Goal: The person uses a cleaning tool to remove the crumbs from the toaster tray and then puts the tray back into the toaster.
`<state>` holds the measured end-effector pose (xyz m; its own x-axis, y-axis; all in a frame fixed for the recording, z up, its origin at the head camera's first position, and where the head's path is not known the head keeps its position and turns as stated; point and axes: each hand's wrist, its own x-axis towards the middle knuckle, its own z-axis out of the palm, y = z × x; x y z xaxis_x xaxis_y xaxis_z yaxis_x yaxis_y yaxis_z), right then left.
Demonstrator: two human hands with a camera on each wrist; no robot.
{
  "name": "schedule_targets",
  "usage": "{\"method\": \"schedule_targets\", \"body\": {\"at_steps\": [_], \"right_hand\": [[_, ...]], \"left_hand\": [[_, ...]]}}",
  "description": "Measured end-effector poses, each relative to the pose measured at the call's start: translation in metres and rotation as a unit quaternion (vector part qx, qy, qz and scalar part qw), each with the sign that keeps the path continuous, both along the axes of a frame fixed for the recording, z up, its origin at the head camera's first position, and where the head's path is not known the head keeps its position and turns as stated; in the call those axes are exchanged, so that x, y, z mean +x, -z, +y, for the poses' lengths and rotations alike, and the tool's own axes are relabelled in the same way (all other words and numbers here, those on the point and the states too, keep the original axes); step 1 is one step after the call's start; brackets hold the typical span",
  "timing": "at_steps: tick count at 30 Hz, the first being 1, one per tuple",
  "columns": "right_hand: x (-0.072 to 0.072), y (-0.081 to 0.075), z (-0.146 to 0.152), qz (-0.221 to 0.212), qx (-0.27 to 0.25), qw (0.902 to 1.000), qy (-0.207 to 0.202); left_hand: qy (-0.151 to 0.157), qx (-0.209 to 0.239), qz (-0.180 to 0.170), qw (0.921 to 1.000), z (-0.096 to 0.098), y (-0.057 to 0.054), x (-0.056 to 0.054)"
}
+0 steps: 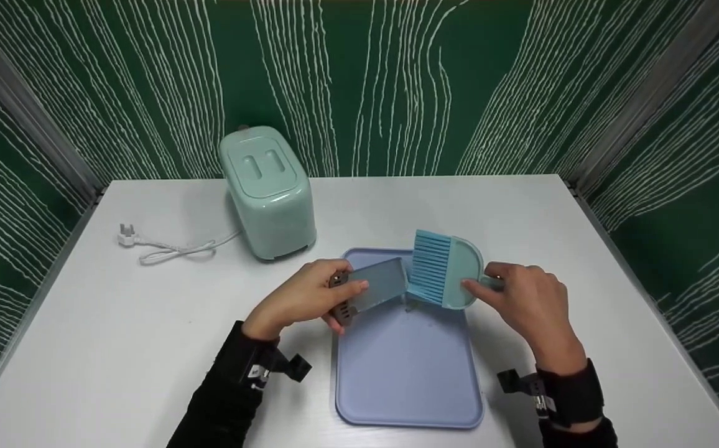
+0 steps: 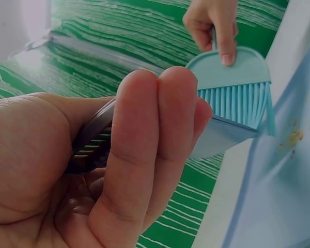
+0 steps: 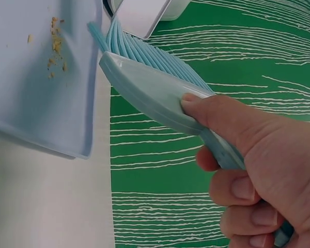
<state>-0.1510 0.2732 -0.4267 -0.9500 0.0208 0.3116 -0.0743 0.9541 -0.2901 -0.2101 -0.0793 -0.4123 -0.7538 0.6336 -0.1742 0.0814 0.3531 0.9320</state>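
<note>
My left hand (image 1: 306, 298) grips a flat grey crumb tray (image 1: 381, 283) by its brown slotted end, thumb on top and fingers beneath. The tray piece is tilted over the far part of a lavender serving tray (image 1: 409, 373). My right hand (image 1: 530, 302) holds a teal hand brush (image 1: 464, 274) by its handle, with the thumb pressed on its head. The brush's blue bristles (image 2: 232, 106) meet the far end of the crumb tray. Below them, small yellowish crumbs (image 3: 56, 44) lie on the lavender tray.
A mint-green toaster (image 1: 272, 199) stands at the back left of the white table (image 1: 117, 348). Its white cord runs left to a plug (image 1: 127, 236). Green walls (image 1: 397, 93) with white lines rise behind and at both sides.
</note>
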Motion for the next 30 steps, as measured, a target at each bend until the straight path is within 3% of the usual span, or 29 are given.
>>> {"method": "schedule_targets", "body": {"at_steps": [6,12,20,30], "right_hand": [[0.002,-0.004,0.003,0.018,-0.006,0.9998,0.010],[0.002,-0.005,-0.001,0.092,-0.027,0.9952,0.022],[-0.003,0.000,-0.012,0.170,-0.013,0.9852,-0.017],[-0.008,0.009,-0.016,0.193,-0.005,0.9806,-0.031]], "left_hand": [[-0.001,0.001,0.006,1.0000,0.000,0.002,0.000],[0.001,-0.001,0.005,1.0000,0.002,0.003,0.000],[0.001,-0.002,-0.004,1.0000,0.002,0.003,0.000],[0.004,0.005,-0.006,1.0000,0.002,0.001,0.001]]}}
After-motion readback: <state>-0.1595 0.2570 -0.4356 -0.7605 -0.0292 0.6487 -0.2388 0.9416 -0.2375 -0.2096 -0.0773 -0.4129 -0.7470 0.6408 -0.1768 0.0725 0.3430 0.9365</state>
